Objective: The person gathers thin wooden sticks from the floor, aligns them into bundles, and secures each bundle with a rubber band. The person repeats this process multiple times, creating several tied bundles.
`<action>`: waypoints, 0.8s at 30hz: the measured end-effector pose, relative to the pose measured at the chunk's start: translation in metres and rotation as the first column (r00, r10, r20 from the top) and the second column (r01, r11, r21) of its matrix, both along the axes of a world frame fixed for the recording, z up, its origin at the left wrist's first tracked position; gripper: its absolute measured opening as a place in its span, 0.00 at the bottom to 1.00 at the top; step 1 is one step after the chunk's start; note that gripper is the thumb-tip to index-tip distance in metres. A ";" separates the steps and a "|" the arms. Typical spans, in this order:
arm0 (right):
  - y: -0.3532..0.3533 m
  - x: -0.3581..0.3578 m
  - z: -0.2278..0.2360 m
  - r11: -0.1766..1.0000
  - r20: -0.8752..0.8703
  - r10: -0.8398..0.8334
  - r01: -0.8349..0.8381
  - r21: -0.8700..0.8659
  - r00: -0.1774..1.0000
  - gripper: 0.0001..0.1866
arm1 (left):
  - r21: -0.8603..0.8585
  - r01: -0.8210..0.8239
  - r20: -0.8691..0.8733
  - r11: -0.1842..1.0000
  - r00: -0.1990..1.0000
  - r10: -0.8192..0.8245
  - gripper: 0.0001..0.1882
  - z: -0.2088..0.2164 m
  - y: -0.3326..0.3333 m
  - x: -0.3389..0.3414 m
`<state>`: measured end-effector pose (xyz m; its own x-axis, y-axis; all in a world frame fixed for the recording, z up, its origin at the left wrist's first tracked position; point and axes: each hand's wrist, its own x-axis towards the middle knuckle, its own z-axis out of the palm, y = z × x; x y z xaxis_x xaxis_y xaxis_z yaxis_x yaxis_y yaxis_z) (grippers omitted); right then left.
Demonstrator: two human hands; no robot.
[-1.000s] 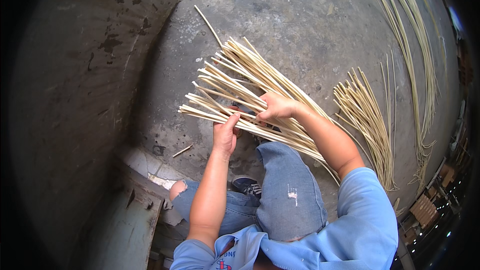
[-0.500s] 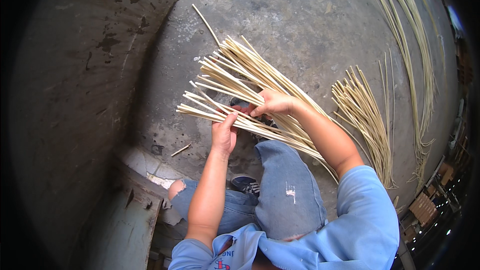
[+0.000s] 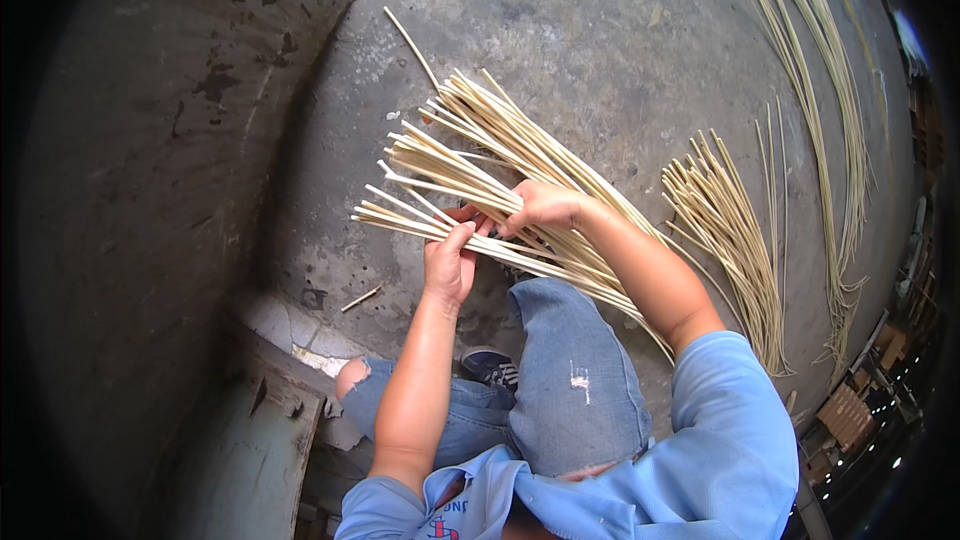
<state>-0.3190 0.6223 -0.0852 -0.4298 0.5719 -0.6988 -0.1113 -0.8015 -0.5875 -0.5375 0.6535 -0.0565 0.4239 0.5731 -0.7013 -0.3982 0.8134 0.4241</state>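
Note:
My left hand (image 3: 452,265) is closed round a small bundle of pale rattan canes (image 3: 395,222), the thumb lying over them. My right hand (image 3: 545,208) grips a thicker bundle of canes (image 3: 440,160) just beyond it, with the fingertips of both hands close together between the two bundles. Both bundles fan out at their left ends and slant down to the right past my right forearm. Behind them, a third bundle of canes (image 3: 540,135) lies on the floor, partly hidden by my right hand and arm.
Another cane bundle (image 3: 725,235) lies to the right, with long thin strands (image 3: 820,70) further out. A single cane (image 3: 410,45) points away at the far side. One short piece (image 3: 361,298) lies left of my hand. A large stained dark block (image 3: 190,140) stands at the left.
My right hand has shifted slightly left, and the tips of its bundle sit further left and closer together. My left hand has barely moved.

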 end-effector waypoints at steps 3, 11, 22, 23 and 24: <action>0.003 0.003 0.000 0.999 0.163 -0.020 0.028 -0.043 0.986 0.13 | -0.055 0.034 -0.073 0.998 0.997 -0.038 0.12 0.003 -0.002 -0.002; 0.001 0.011 -0.001 1.000 0.018 -0.016 0.015 0.027 1.000 0.10 | -0.079 0.296 -0.352 0.952 0.885 -0.304 0.11 0.012 0.008 -0.009; -0.001 0.003 0.009 1.000 0.010 0.007 -0.008 0.017 1.000 0.12 | 0.003 0.263 -0.369 0.965 0.897 -0.244 0.10 0.013 0.009 -0.008; -0.001 0.003 0.009 1.000 -0.015 0.000 0.000 0.008 1.000 0.13 | 0.017 0.268 -0.343 0.963 0.906 -0.246 0.10 0.011 0.008 -0.009; -0.002 0.004 0.009 1.000 -0.039 -0.007 0.007 -0.001 0.999 0.13 | 0.032 0.273 -0.317 0.961 0.915 -0.249 0.11 0.009 0.007 -0.011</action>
<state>-0.3154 0.6207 -0.0762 -0.4525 0.5748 -0.6818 -0.1400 -0.8009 -0.5822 -0.5483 0.6608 -0.0476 0.3363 0.5263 -0.7810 -0.0164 0.8324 0.5539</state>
